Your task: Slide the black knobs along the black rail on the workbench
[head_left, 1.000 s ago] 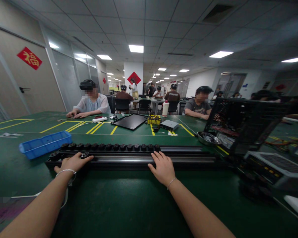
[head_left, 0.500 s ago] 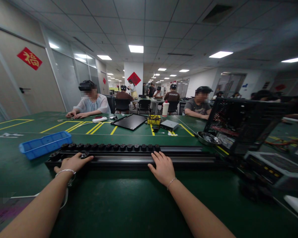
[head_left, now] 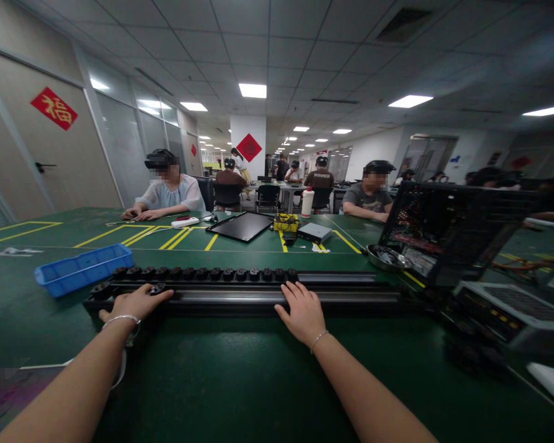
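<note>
A long black double-channel rail (head_left: pixel 341 298) lies across the green table in front of me. Black round knob-like pieces (head_left: pixel 215 274) stand in a row along its far channel, filling the left and middle part. At the near channel's left end are two more such pieces, one of them (head_left: pixel 100 289) left of my left hand (head_left: pixel 136 304). That hand rests over the rail with the thumb stretched out to the right, beside the other piece (head_left: pixel 159 288); its other fingertips are partly hidden. My right hand (head_left: pixel 303 311) lies flat on the middle of the rail, fingers spread.
A blue bin (head_left: pixel 85 269) stands behind the rail's left end. On the right are a metal bowl (head_left: pixel 388 257), an open black computer case (head_left: pixel 461 227) and a power supply (head_left: pixel 517 317). Farther back lie a black panel (head_left: pixel 240 226) and a grey drive (head_left: pixel 314 232). Two people sit opposite.
</note>
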Demonstrator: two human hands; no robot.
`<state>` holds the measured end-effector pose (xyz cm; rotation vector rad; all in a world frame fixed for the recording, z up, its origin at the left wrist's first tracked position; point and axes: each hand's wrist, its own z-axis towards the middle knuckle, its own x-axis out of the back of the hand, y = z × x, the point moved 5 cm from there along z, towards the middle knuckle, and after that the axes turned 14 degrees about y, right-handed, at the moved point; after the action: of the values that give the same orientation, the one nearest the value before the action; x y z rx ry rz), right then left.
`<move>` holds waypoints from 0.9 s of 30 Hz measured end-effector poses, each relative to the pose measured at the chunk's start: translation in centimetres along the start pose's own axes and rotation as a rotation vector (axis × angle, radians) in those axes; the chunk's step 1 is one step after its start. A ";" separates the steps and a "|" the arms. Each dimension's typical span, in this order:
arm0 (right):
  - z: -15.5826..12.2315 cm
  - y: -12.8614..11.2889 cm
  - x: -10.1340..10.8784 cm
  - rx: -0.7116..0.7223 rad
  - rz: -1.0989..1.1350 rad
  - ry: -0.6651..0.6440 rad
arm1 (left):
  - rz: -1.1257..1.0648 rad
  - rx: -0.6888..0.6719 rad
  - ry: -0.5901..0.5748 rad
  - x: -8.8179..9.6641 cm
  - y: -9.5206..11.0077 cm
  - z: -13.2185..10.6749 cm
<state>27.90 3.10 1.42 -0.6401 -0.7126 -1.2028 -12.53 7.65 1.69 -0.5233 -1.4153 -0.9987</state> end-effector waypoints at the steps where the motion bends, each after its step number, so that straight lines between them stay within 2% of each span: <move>1: 0.0 0.0 0.0 -0.001 0.001 -0.001 | 0.001 0.001 -0.003 0.0 0.0 -0.1; 15: 0.1 0.0 0.0 -0.013 0.000 -0.015 | 0.001 0.012 -0.024 0.6 0.4 -0.6; 27: 0.1 0.0 0.0 0.004 -0.018 0.002 | -0.045 -0.009 0.015 -0.5 0.4 0.0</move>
<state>27.89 3.17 1.43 -0.6308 -0.7200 -1.2179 -12.11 7.95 1.32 -0.4920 -1.4151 -1.0435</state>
